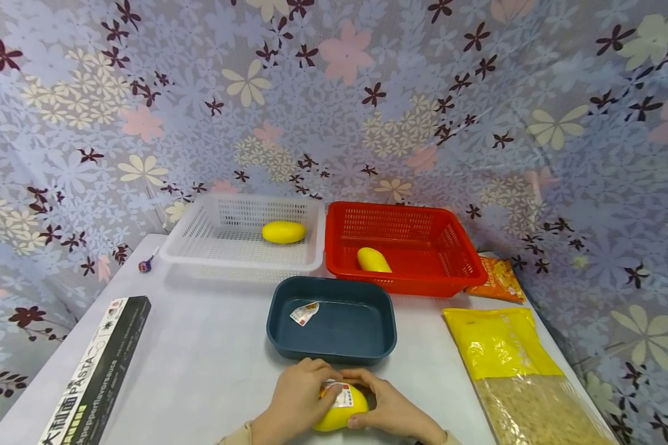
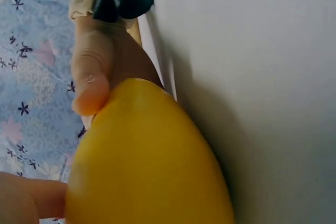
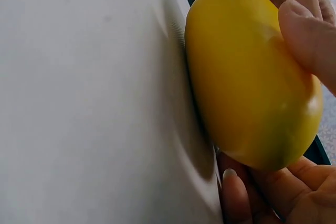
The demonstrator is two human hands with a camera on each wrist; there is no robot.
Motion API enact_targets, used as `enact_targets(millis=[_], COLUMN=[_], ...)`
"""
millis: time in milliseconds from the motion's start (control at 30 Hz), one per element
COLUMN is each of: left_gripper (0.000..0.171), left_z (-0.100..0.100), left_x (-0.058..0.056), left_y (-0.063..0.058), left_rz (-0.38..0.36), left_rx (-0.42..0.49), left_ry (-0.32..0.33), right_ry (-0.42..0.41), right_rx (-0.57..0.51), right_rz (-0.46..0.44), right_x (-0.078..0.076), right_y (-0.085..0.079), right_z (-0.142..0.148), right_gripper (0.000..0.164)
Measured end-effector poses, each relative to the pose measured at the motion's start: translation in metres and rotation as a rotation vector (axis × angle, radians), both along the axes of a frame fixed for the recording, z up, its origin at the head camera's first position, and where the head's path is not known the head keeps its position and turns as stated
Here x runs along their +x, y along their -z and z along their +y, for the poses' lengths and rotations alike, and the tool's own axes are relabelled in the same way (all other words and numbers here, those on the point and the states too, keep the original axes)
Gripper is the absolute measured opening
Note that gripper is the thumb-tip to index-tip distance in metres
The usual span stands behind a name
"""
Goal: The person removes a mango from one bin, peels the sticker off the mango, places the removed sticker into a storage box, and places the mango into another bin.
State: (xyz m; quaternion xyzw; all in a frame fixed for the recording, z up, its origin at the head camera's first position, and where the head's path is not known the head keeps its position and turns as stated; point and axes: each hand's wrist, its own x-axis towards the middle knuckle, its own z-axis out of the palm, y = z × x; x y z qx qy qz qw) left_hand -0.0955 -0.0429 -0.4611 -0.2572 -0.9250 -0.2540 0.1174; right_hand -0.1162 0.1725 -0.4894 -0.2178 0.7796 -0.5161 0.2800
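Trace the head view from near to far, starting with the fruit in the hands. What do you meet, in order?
Yellow fruit, dark blue tray, white basket and red basket side by side, flowered cloth.

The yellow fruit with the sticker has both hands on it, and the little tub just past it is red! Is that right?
Not quite: the tub is dark blue, not red, as the head view shows. The yellow fruit does have the sticker, with the left hand and right hand on it.
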Motion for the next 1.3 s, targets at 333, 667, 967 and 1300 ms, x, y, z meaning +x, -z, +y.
enact_targets(millis=[333, 667, 967, 1300], left_gripper=[0.011, 0.018, 0.018, 0.030], left_z=[0.011, 0.013, 0.015, 0.017], left_x=[-0.001, -0.003, -0.002, 0.003], left_y=[-0.003, -0.004, -0.003, 0.002], left_rz=[0.058, -0.060, -0.235, -0.171], left_rx=[0.040, 0.117, 0.281, 0.523], left_ry=[0.042, 0.029, 0.010, 0.049], right_ry=[0.030, 0.013, -0.004, 0.009], right_rx=[0.031, 0.002, -0.021, 0.002], right_rz=[-0.012, 0.029, 0.070, 0.061], right_x=[0.000, 0.002, 0.001, 0.001], right_y=[-0.002, 0.000, 0.003, 0.002], right_z=[0.000, 0.000, -0.001, 0.000], right_gripper=[0.071, 0.067, 0.060, 0.052])
